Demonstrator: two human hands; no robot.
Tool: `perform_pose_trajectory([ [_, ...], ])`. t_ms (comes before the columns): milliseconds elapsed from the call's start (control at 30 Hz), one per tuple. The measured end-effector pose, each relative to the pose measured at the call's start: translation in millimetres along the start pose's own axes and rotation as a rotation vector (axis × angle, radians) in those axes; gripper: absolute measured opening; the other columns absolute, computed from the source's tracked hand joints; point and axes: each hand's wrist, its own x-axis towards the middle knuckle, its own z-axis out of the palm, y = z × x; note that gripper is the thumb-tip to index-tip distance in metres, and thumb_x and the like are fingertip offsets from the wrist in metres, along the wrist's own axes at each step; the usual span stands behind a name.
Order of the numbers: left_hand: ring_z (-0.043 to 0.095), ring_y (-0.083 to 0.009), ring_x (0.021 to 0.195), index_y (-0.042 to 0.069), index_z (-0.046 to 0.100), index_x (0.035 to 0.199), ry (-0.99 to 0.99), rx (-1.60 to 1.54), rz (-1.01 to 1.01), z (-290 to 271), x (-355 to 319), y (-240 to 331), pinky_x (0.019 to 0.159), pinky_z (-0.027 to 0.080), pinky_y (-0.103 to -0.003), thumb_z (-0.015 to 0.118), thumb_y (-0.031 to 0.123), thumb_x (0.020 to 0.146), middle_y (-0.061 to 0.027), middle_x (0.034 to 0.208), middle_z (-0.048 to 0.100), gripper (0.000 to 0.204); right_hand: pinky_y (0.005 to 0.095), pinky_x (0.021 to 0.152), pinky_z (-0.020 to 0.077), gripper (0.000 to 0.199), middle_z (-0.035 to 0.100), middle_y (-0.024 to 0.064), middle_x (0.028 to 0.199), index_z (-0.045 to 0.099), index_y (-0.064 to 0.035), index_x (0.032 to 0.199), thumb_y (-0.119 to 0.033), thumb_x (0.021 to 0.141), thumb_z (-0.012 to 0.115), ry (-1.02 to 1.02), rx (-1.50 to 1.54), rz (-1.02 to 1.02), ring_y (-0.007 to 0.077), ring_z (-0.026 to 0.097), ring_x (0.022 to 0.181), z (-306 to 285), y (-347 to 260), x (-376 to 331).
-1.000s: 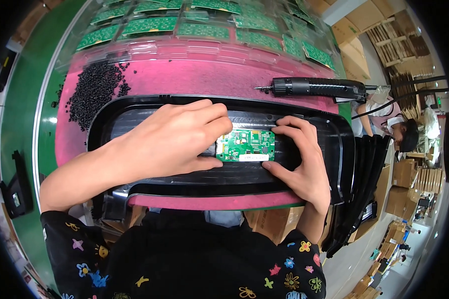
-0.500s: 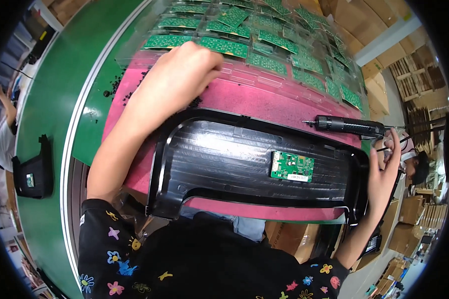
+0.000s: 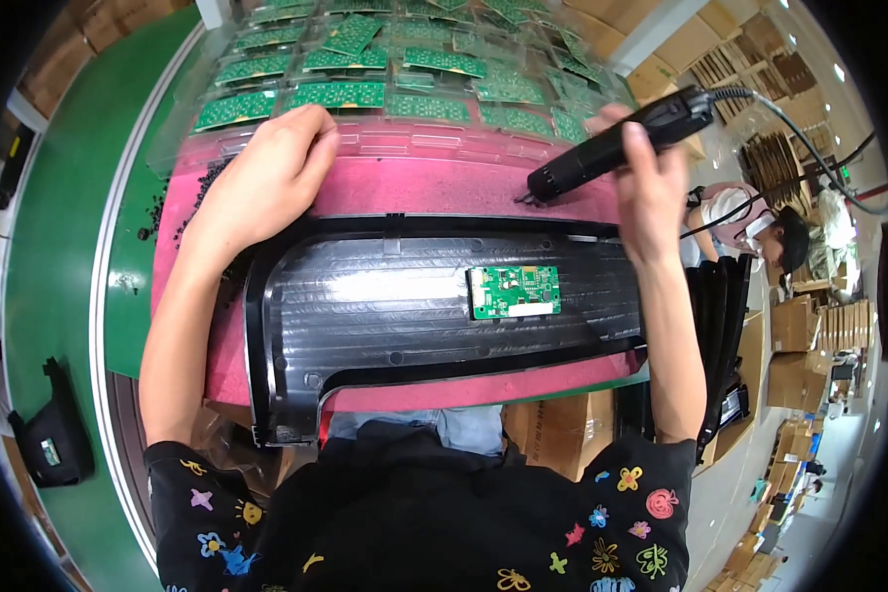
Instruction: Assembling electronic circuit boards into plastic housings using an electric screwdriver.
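Note:
My right hand point(image 3: 653, 202) grips a black electric screwdriver point(image 3: 612, 146), tilted with its bit pointing down and left, just beyond the far edge of a black plastic housing point(image 3: 395, 335). Inside this shallow housing lies a small green circuit board point(image 3: 516, 286) with white connectors. Over the far left corner of the housing, my left hand point(image 3: 266, 183) is closed, thumb and fingers pressed together; whatever they pinch is hidden. Beside that hand, small black screws point(image 3: 210, 187) lie scattered on the pink mat point(image 3: 444, 187).
Clear plastic trays point(image 3: 419, 140) full of green boards take up the far side. A green table surface point(image 3: 54, 266) at left carries another black housing point(image 3: 54, 424). The screwdriver's cable point(image 3: 804, 133) runs off to the right. Another person point(image 3: 750, 222) is at the right; cardboard boxes point(image 3: 794, 326) stand behind.
My right hand has picked up the screwdriver and swung it left, over the mat. My left hand stays closed near the screws. The whole view has shifted.

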Motion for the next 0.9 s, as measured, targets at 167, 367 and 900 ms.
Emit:
perform_pose_trajectory([
  [167, 0.058, -0.0089, 0.069, -0.003, 0.059, 0.084, -0.133, -0.341, 0.081, 3, 4, 33, 0.06, 0.046, -0.026, 0.06, 0.013, 0.094, -0.0035, 0.075, 0.062, 0.018, 0.0417, 0.094, 0.0435, 0.04, 0.055, 0.0074, 0.095, 0.046, -0.002, 0.127, -0.031, 0.101, 0.054, -0.051, 0.48, 0.025, 0.0211, 0.053, 0.092, 16, -17, -12],
  [367, 0.066, -0.0253, 0.071, -0.001, 0.065, 0.09, -0.331, -0.378, 0.294, 10, 12, 89, 0.061, 0.051, -0.032, 0.073, 0.013, 0.084, -0.012, 0.081, 0.068, 0.018, 0.0317, 0.062, 0.0386, 0.046, 0.045, -0.0039, 0.067, 0.054, -0.0096, 0.113, -0.052, 0.095, 0.053, -0.158, 0.96, -0.096, 0.0091, 0.041, 0.054, 21, -67, -40],
  [900, 0.068, -0.0294, 0.073, -0.002, 0.063, 0.089, -0.446, -0.595, 0.328, 36, 12, 107, 0.064, 0.053, -0.037, 0.075, 0.013, 0.081, -0.0117, 0.082, 0.068, 0.021, 0.0253, 0.05, 0.0452, 0.042, 0.057, -0.0009, 0.063, 0.048, -0.0092, 0.108, -0.04, 0.087, 0.067, -0.281, 0.799, -0.389, 0.0087, 0.052, 0.045, 17, -74, -74],
])
